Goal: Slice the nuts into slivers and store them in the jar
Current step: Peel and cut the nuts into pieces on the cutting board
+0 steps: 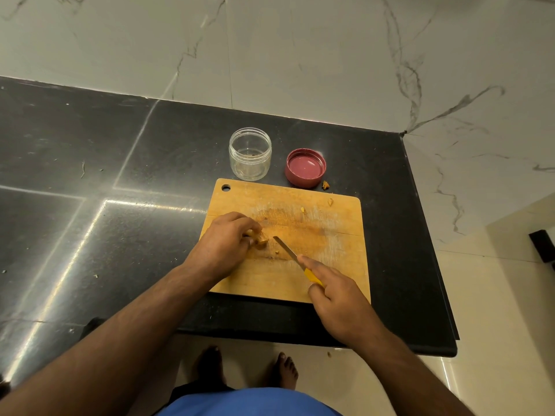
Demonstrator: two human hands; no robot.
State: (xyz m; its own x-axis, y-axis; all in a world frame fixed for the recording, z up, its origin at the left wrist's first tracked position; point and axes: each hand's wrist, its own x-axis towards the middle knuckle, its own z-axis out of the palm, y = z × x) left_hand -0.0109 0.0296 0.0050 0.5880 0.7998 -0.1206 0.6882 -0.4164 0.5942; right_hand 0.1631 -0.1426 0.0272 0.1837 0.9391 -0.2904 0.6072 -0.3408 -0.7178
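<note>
- I see nut pieces on the wooden cutting board, pinched under my left hand's curled fingertips.
- My right hand grips the yellow-handled knife, blade tip near the nuts.
- Loose bits lie on the board's far side.
- Beyond the board, on the dark bench, stands the open clear jar; its red lid lies upturned to the right.

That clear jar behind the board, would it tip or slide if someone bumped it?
The jar looks like thin clear plastic and is nearly empty, so it is probably light and would slide easily on the glossy counter. It is squat and wide-mouthed, so tipping seems less likely. With its lid off, a knock could spill anything inside.
</note>
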